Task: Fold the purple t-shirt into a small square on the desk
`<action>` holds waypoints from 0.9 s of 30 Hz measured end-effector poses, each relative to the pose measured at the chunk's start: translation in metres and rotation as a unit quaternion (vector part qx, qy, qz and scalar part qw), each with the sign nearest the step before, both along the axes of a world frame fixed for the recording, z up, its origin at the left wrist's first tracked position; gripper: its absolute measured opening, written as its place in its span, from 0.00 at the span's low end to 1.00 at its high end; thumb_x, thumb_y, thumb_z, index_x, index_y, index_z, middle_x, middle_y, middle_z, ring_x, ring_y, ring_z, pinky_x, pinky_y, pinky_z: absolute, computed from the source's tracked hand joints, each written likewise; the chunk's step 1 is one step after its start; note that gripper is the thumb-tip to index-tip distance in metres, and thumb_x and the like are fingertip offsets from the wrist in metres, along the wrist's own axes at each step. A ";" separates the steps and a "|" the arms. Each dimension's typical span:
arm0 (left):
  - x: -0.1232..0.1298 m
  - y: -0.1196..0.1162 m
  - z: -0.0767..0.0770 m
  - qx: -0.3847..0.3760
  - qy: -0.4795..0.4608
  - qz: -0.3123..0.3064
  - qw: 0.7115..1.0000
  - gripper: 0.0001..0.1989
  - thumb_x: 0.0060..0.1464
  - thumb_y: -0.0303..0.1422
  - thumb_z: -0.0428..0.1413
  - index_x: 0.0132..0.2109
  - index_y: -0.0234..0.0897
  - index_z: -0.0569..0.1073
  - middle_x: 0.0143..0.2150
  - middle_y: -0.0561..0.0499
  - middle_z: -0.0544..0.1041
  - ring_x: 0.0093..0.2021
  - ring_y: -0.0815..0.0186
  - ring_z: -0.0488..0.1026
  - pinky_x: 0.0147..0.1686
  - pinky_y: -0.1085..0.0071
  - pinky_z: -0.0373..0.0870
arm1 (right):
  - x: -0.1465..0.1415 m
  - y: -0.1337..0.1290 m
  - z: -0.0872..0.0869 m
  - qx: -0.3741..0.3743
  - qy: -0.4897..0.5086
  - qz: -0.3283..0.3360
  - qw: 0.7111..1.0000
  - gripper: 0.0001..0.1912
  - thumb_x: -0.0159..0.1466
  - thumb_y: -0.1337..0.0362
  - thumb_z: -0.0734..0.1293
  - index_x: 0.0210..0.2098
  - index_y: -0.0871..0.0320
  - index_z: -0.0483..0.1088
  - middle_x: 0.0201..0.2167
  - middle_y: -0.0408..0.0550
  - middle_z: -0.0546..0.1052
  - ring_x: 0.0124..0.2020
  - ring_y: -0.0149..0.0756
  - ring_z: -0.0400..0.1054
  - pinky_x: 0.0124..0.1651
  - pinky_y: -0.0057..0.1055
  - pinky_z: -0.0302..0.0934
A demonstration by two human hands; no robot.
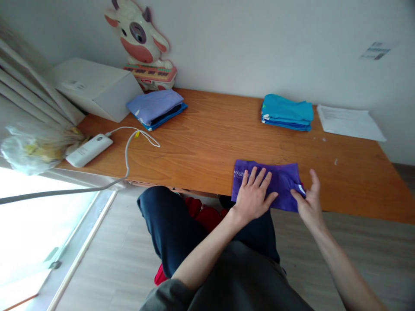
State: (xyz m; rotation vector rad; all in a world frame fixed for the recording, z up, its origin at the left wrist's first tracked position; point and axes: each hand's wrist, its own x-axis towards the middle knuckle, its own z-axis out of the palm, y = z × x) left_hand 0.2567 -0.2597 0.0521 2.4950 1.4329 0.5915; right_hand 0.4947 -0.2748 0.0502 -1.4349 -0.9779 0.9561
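Note:
A purple folded cloth, probably a garment, [282, 177] lies along the front edge of the table, its near side reaching past the edge. White lettering shows at its left end, partly covered by my fingers. My left hand [253, 193] rests flat on the left half of the cloth, fingers stretched and a little spread. At the right end is my right hand [309, 203], its thumb touching the cloth and its forefinger held apart from it. A small white tag and a bit of red show beside that thumb.
A folded blue stack [287, 113] lies at the back right beside white paper [350, 121]. Farther left are a lilac-and-blue folded stack [157, 108], a white box [97, 86], a cow toy keyboard [151, 73], a white power bank [89, 150] with a cable, and a plastic bag [35, 149].

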 end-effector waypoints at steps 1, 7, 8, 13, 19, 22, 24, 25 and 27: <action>-0.004 0.003 -0.002 -0.005 0.000 0.019 1.000 0.39 0.81 0.54 0.43 0.86 0.37 0.57 0.88 0.43 0.57 0.88 0.44 0.47 0.86 0.40 0.50 | 0.005 0.009 0.004 0.023 -0.041 -0.003 0.999 0.53 0.56 0.59 0.87 0.76 0.30 0.66 0.87 0.32 0.54 0.86 0.49 0.53 0.85 0.51 0.56; -0.017 0.015 -0.023 -0.010 -0.005 0.051 0.999 0.38 0.80 0.52 0.46 0.86 0.37 0.57 0.88 0.43 0.56 0.89 0.44 0.47 0.86 0.38 0.48 | 0.028 0.035 0.022 0.009 -0.191 0.111 0.975 0.34 0.64 0.55 0.82 0.68 0.35 0.79 0.75 0.37 0.75 0.81 0.52 0.62 0.89 0.54 0.43; -0.016 0.015 -0.025 -0.009 -0.005 0.052 0.999 0.39 0.81 0.52 0.45 0.86 0.36 0.57 0.88 0.42 0.55 0.89 0.43 0.46 0.86 0.37 0.48 | 0.031 0.037 0.024 0.002 -0.206 0.134 0.969 0.29 0.65 0.55 0.81 0.65 0.36 0.81 0.72 0.38 0.78 0.80 0.53 0.64 0.89 0.55 0.44; -0.007 0.019 -0.024 -0.012 -0.001 0.061 0.998 0.39 0.81 0.53 0.45 0.86 0.35 0.58 0.88 0.42 0.54 0.89 0.43 0.46 0.86 0.37 0.49 | 0.047 0.043 0.030 0.006 -0.276 0.192 0.942 0.09 0.70 0.54 0.74 0.43 0.40 0.90 0.67 0.39 0.83 0.78 0.56 0.67 0.88 0.57 0.48; 0.007 0.039 -0.021 -0.028 0.015 0.083 0.996 0.38 0.81 0.53 0.44 0.85 0.35 0.60 0.88 0.44 0.53 0.89 0.44 0.47 0.87 0.39 0.48 | 0.066 0.073 0.023 -0.005 -0.279 0.171 0.945 0.19 0.70 0.55 0.74 0.60 0.41 0.83 0.65 0.45 0.84 0.75 0.56 0.72 0.82 0.59 0.60; 0.012 0.047 -0.020 -0.028 0.014 0.089 0.996 0.38 0.81 0.53 0.45 0.85 0.34 0.60 0.88 0.43 0.54 0.89 0.43 0.47 0.86 0.38 0.48 | 0.073 0.090 0.010 -0.059 -0.184 0.128 0.973 0.38 0.67 0.52 0.77 0.75 0.38 0.70 0.65 0.48 0.83 0.64 0.56 0.81 0.69 0.54 0.76; 0.013 0.048 -0.020 -0.024 0.012 0.090 0.996 0.38 0.81 0.52 0.45 0.85 0.33 0.60 0.88 0.43 0.54 0.89 0.43 0.46 0.86 0.38 0.47 | 0.077 0.096 -0.001 -0.115 -0.128 0.097 0.980 0.45 0.66 0.50 0.76 0.80 0.38 0.62 0.57 0.50 0.86 0.54 0.56 0.85 0.58 0.54 0.82; 0.013 0.048 -0.020 -0.022 0.010 0.089 0.996 0.38 0.81 0.52 0.45 0.85 0.33 0.60 0.88 0.42 0.53 0.89 0.43 0.46 0.86 0.38 0.47 | 0.078 0.096 -0.007 -0.130 -0.113 0.089 0.981 0.48 0.66 0.49 0.76 0.82 0.38 0.59 0.54 0.50 0.87 0.50 0.56 0.86 0.56 0.55 0.83; 0.011 0.047 -0.020 -0.018 0.006 0.082 0.996 0.38 0.81 0.52 0.45 0.85 0.32 0.60 0.88 0.42 0.53 0.89 0.43 0.45 0.87 0.39 0.46 | 0.082 0.094 -0.014 -0.115 -0.121 0.098 0.981 0.51 0.65 0.49 0.77 0.83 0.38 0.55 0.54 0.50 0.86 0.53 0.57 0.85 0.60 0.58 0.81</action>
